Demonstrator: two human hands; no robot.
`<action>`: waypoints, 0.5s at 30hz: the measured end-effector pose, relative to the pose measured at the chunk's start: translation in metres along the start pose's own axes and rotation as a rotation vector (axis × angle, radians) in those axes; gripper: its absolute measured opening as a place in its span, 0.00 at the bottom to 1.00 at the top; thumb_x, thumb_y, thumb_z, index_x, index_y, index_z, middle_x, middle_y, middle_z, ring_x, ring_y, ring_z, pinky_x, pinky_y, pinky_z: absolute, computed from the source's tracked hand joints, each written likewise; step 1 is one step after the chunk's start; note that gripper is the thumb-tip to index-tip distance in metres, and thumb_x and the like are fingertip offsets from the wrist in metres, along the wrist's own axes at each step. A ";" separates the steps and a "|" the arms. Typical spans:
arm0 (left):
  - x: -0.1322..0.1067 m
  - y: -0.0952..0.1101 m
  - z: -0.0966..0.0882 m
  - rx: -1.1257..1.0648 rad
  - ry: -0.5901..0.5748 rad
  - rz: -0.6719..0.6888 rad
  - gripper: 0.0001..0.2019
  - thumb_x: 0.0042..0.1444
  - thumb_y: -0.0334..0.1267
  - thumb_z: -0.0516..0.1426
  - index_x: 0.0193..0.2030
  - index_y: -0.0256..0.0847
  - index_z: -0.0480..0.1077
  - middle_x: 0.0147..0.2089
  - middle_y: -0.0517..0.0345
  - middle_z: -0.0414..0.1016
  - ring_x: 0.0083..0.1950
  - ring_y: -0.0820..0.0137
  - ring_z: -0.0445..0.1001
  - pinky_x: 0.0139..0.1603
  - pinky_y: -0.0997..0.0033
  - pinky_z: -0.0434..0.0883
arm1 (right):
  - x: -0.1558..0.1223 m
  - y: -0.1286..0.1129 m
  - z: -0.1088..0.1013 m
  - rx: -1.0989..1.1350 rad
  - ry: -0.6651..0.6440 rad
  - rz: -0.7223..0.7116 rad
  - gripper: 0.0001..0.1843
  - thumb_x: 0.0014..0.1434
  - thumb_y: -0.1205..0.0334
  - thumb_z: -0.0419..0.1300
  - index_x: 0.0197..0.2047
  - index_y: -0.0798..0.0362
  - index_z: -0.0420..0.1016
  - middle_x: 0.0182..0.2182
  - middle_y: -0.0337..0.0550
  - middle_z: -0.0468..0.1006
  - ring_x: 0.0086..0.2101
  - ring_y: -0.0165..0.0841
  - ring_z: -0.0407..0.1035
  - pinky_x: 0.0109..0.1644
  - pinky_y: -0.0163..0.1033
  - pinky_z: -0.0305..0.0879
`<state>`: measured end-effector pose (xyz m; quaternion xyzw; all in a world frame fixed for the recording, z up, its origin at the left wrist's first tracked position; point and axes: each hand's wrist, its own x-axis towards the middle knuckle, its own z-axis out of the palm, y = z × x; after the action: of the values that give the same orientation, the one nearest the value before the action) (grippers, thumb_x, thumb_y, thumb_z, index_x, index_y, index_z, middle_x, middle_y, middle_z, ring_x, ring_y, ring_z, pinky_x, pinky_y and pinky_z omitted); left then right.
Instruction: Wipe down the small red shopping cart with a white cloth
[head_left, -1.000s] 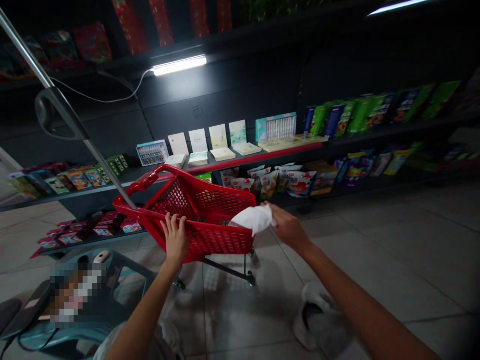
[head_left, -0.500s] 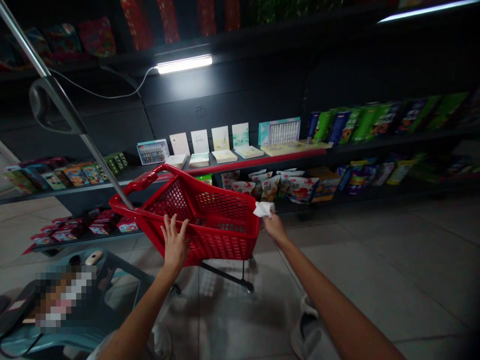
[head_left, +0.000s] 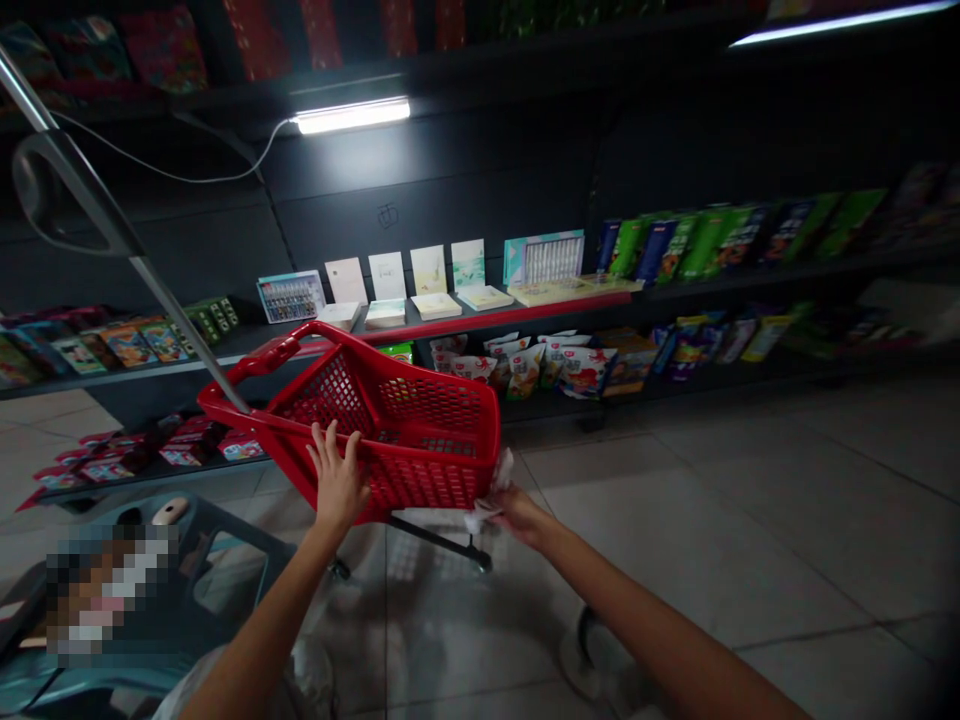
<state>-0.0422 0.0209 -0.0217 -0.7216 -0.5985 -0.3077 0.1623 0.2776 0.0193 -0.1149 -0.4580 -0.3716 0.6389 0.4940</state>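
A red plastic shopping cart (head_left: 420, 480) stands side-on in front of me, its basket showing nothing inside. My left hand (head_left: 339, 478) rests against the near side, fingers spread over the top rim. At the cart's right-hand end, my right hand (head_left: 521, 515) grips a crumpled white cloth (head_left: 486, 508), which touches the corner of the basket below the rim. Part of the cloth is hidden by the fingers and blurred by motion.
Behind the cart runs a dark shelf with books (head_left: 386, 280), snack bags (head_left: 585, 370) and green packets (head_left: 697, 245). A metal pole (head_left: 180, 320) slants down at the cart's handle. A blue-grey stool (head_left: 225, 540) carrying pixelated items stands at lower left.
My right hand has carried the cloth down from the top rim to the lower outer corner of the basket. My left hand keeps its place on the rim. The view has shifted slightly right.
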 end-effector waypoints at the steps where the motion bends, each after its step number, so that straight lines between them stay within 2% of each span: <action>1: 0.000 0.001 0.000 -0.006 -0.001 -0.002 0.30 0.56 0.30 0.59 0.67 0.41 0.62 0.78 0.36 0.41 0.81 0.39 0.24 0.73 0.23 0.47 | -0.001 -0.002 0.007 0.079 0.029 0.044 0.19 0.43 0.67 0.66 0.41 0.52 0.75 0.30 0.43 0.83 0.33 0.40 0.80 0.44 0.49 0.79; 3: 0.000 0.003 -0.001 -0.022 -0.003 -0.007 0.32 0.54 0.29 0.59 0.67 0.41 0.61 0.79 0.37 0.40 0.80 0.38 0.24 0.73 0.21 0.47 | -0.002 -0.011 0.016 0.193 0.103 0.096 0.16 0.45 0.71 0.64 0.39 0.51 0.72 0.31 0.42 0.82 0.34 0.38 0.80 0.45 0.46 0.80; 5: 0.001 0.003 -0.001 -0.044 -0.007 -0.008 0.32 0.54 0.30 0.59 0.67 0.41 0.61 0.79 0.37 0.40 0.80 0.37 0.24 0.73 0.21 0.46 | -0.003 -0.025 0.016 0.249 0.157 0.090 0.13 0.47 0.75 0.61 0.36 0.51 0.70 0.31 0.41 0.81 0.35 0.36 0.81 0.45 0.44 0.80; 10: 0.001 0.003 0.001 -0.100 -0.010 -0.015 0.29 0.56 0.32 0.59 0.65 0.40 0.63 0.79 0.38 0.39 0.80 0.37 0.24 0.73 0.22 0.45 | -0.016 -0.064 0.003 0.468 0.262 0.022 0.20 0.47 0.81 0.54 0.39 0.49 0.66 0.34 0.38 0.81 0.39 0.34 0.81 0.48 0.45 0.81; 12: 0.001 0.005 0.002 -0.120 -0.003 -0.018 0.29 0.55 0.32 0.59 0.65 0.41 0.63 0.79 0.39 0.40 0.80 0.37 0.25 0.73 0.22 0.44 | -0.022 -0.068 0.006 0.560 0.311 -0.016 0.21 0.47 0.82 0.53 0.41 0.49 0.66 0.34 0.37 0.81 0.39 0.34 0.81 0.46 0.45 0.82; 15: 0.002 0.009 0.004 -0.147 0.010 -0.020 0.29 0.55 0.32 0.59 0.65 0.42 0.64 0.78 0.40 0.41 0.81 0.38 0.25 0.74 0.22 0.43 | -0.029 -0.052 0.025 0.540 0.365 -0.036 0.21 0.48 0.81 0.53 0.41 0.49 0.69 0.34 0.36 0.82 0.35 0.31 0.80 0.42 0.38 0.81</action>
<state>-0.0324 0.0224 -0.0221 -0.7240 -0.5808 -0.3560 0.1088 0.2719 0.0029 -0.0532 -0.4107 -0.1024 0.6128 0.6673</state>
